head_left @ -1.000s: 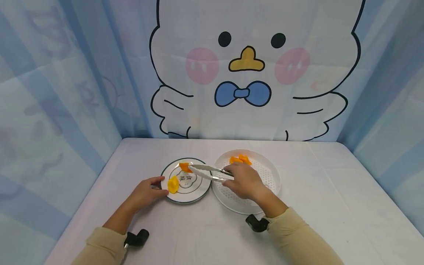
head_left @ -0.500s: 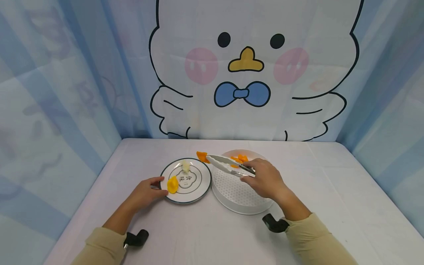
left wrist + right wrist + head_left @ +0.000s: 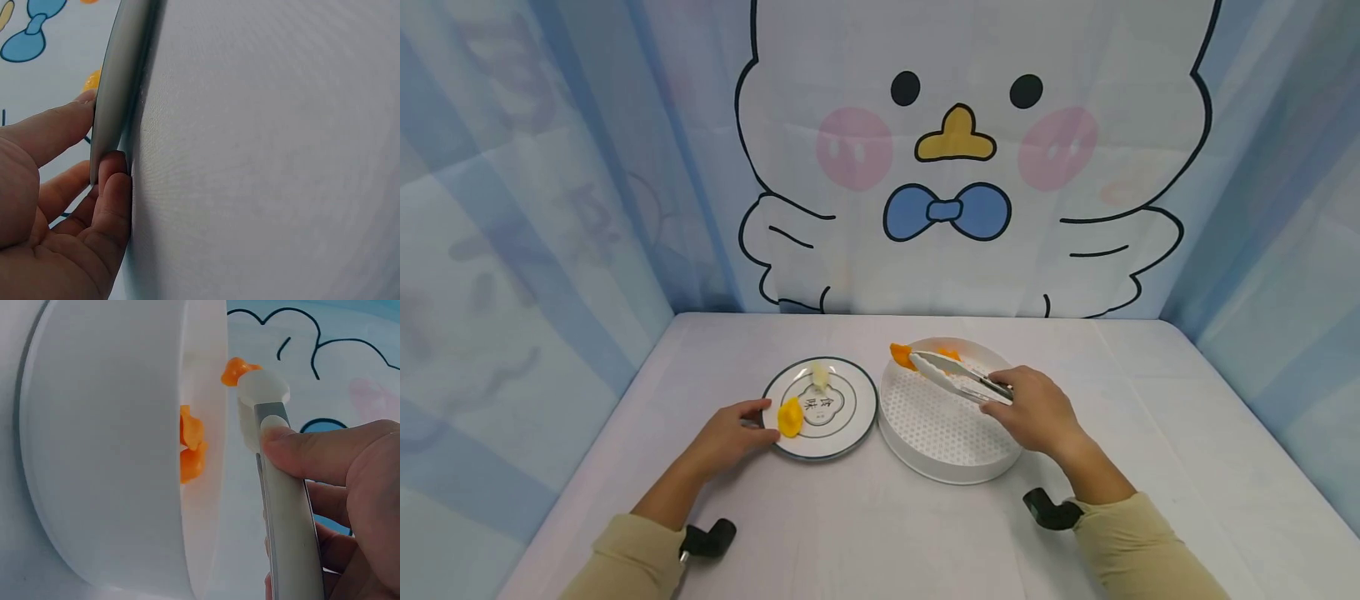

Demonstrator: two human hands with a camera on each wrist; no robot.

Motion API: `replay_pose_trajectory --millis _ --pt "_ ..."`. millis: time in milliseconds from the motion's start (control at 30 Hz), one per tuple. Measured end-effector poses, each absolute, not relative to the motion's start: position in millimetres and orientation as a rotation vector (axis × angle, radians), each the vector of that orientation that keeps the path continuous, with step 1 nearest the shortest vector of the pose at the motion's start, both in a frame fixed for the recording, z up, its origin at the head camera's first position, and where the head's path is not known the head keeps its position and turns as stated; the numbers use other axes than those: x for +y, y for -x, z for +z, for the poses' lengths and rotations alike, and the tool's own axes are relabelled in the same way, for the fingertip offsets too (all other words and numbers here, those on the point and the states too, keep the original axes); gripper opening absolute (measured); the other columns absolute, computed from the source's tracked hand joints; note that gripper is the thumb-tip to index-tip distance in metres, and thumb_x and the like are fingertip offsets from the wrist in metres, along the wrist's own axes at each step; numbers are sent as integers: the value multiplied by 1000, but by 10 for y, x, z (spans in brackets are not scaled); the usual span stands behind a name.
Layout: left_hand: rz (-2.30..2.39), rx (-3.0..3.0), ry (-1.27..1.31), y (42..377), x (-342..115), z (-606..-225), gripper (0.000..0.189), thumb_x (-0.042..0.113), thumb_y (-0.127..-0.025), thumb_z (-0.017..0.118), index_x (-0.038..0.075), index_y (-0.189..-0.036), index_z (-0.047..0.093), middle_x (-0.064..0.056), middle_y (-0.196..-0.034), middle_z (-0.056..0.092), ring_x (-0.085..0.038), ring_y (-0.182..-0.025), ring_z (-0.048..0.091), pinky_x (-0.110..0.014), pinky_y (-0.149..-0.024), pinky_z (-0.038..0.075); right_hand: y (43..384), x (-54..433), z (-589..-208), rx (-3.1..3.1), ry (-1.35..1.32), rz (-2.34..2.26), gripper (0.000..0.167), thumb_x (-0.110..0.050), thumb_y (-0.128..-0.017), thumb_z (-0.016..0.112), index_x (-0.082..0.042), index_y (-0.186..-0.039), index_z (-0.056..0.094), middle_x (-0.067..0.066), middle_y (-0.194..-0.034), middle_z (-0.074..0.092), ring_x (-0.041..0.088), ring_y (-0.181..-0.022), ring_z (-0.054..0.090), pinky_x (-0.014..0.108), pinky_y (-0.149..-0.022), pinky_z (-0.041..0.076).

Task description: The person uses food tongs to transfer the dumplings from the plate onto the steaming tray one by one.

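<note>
My left hand (image 3: 730, 435) pinches the left rim of a white plate (image 3: 853, 417) with a dark edge line; the left wrist view has the thumb on top and fingers beneath. A yellow piece (image 3: 790, 418) and a pale one (image 3: 820, 377) lie on the plate. In my right hand (image 3: 1037, 410) are metal tongs with white tips (image 3: 931, 367), which grip an orange piece (image 3: 900, 357) over the far left rim of a round white perforated tray (image 3: 955, 442). More orange pieces (image 3: 192, 431) sit inside the tray at its far side, partly hidden behind the tongs in the head view.
Plate and tray stand side by side on a white-covered table (image 3: 850, 533). Bare tablecloth extends in front and to the right. A printed cartoon curtain (image 3: 955, 275) hangs behind the table, with blue curtains at both sides.
The right hand has moved right with the tongs and orange piece, from above the plate to above the tray. A pale piece on the plate has come into sight. The left hand stays put.
</note>
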State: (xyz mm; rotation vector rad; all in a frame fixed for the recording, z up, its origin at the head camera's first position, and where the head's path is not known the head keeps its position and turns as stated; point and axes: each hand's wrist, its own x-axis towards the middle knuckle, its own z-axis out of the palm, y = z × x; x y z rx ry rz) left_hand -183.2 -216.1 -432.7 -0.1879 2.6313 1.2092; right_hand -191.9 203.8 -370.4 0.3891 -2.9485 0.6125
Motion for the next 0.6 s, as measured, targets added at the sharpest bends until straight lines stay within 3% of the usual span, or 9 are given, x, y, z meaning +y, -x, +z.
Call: replay_pose_trajectory --millis 600 --pt "1210 2638 182 1830 -2162 -4326 69 30 -87 77 2 -144 51 -18 -127 57 -35 -114 50 -57 -102 39 1966 2111 -3810 -3048 -329 575 46 -23 -87 75 4 -124 67 24 -120 64 40 -107 60 56 -87 49"
